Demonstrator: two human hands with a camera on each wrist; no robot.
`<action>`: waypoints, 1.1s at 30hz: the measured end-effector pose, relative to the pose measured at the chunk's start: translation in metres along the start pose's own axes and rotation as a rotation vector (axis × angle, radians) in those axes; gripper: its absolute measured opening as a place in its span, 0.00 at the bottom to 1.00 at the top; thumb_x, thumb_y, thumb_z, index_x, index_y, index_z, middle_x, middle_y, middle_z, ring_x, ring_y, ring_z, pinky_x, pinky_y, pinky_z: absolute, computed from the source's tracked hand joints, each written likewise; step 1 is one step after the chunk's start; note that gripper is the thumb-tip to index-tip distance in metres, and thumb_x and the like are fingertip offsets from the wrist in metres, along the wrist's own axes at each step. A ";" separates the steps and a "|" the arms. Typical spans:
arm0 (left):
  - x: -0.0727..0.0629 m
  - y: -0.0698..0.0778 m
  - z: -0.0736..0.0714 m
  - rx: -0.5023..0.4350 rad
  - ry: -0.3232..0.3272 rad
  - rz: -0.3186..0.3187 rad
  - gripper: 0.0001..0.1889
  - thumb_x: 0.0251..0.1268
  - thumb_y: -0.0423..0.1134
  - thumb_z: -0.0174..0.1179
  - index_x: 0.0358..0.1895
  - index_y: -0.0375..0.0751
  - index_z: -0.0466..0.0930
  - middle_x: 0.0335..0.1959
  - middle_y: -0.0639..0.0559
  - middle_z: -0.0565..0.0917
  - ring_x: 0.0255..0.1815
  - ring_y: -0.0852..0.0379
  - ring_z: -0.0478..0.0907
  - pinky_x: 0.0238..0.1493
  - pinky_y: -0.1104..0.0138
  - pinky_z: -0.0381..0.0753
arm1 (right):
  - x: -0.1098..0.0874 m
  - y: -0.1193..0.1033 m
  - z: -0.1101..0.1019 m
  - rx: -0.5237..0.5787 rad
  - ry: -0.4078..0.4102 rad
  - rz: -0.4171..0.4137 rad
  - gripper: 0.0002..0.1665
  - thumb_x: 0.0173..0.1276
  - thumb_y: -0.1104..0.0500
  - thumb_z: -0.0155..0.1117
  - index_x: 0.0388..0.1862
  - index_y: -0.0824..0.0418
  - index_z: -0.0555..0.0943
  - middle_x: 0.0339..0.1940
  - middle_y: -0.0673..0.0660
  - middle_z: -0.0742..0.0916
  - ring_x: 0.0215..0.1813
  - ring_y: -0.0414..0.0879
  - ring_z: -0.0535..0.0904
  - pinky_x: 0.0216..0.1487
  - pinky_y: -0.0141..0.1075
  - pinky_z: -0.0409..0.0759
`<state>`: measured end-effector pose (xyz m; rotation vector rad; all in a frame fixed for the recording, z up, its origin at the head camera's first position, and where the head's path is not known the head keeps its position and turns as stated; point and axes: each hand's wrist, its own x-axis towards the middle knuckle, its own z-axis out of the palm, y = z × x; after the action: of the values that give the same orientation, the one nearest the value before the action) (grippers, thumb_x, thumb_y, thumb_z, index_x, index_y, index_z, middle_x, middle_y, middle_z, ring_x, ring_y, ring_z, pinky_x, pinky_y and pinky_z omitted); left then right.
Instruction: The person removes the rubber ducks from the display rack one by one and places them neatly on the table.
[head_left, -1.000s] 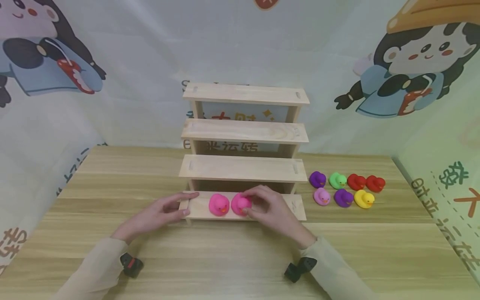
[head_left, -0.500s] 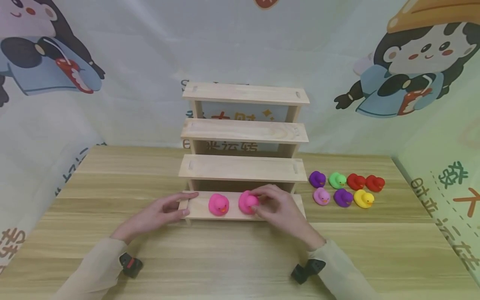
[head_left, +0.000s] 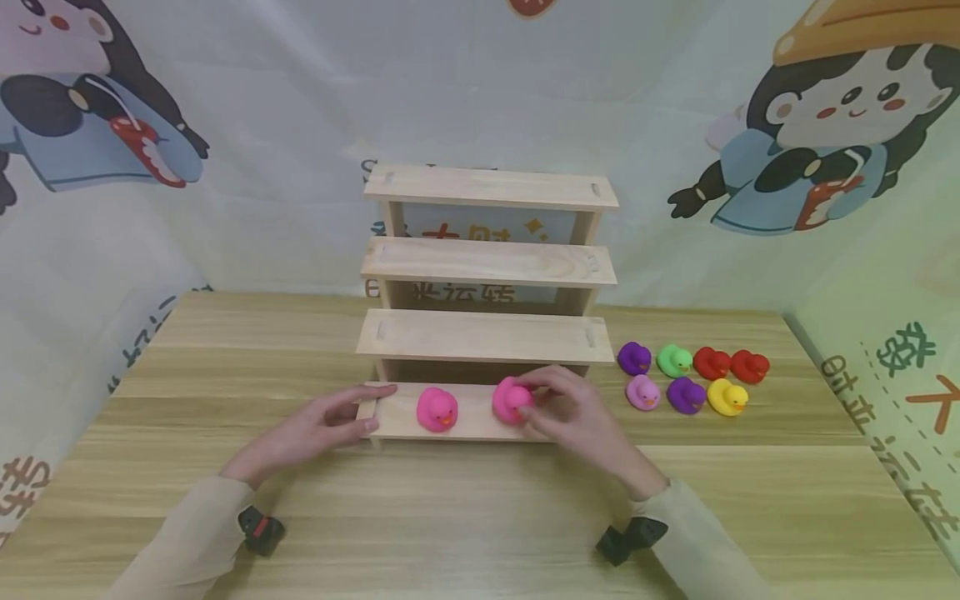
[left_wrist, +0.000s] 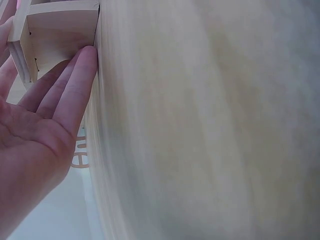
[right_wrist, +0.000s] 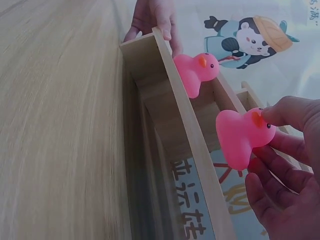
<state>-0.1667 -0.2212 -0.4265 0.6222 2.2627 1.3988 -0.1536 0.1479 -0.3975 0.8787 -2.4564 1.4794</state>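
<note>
A stepped wooden shelf (head_left: 486, 335) stands on the table. Around the left end of its lowest step my left hand (head_left: 318, 425) holds on; in the left wrist view several fingers (left_wrist: 75, 90) lie straight along that end. My right hand (head_left: 581, 417) pinches a pink rubber duck (right_wrist: 242, 135) between thumb and fingers, over the right half of the lowest step. Whether the duck's base touches the board I cannot tell. A second pink rubber duck (head_left: 437, 409) sits on the same step, left of the held one.
Right of the shelf, on the table (head_left: 480, 508), several rubber ducks stand in two rows: purple (head_left: 635, 358), green (head_left: 675, 361), red (head_left: 712, 363), light pink (head_left: 642, 392) and yellow (head_left: 727, 397). A printed cloth (head_left: 285, 208) hangs close behind.
My right hand has moved to the right along the lowest step with its pink duck, widening the gap to the other pink duck. The left hand stays in place.
</note>
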 end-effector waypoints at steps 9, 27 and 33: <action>-0.001 0.000 0.000 0.013 0.003 -0.003 0.27 0.72 0.45 0.56 0.72 0.54 0.64 0.73 0.40 0.59 0.61 0.43 0.72 0.58 0.51 0.73 | -0.007 0.006 -0.009 -0.011 0.026 -0.032 0.20 0.56 0.73 0.70 0.49 0.65 0.82 0.46 0.56 0.84 0.45 0.47 0.79 0.47 0.40 0.80; 0.000 0.001 0.000 0.038 0.006 -0.015 0.27 0.72 0.47 0.56 0.72 0.57 0.64 0.73 0.43 0.61 0.61 0.45 0.73 0.60 0.48 0.70 | -0.029 0.010 -0.035 -0.053 0.048 -0.018 0.19 0.60 0.72 0.69 0.50 0.65 0.82 0.47 0.56 0.85 0.47 0.47 0.77 0.45 0.39 0.80; -0.001 0.002 0.000 0.012 0.002 -0.009 0.27 0.72 0.46 0.56 0.72 0.55 0.64 0.72 0.41 0.61 0.61 0.43 0.73 0.58 0.50 0.72 | -0.034 0.015 -0.043 -0.079 0.081 -0.056 0.21 0.55 0.75 0.70 0.50 0.67 0.82 0.46 0.59 0.85 0.45 0.47 0.78 0.42 0.36 0.81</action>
<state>-0.1656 -0.2209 -0.4249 0.6143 2.2747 1.3836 -0.1411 0.2032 -0.4008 0.8484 -2.3938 1.3625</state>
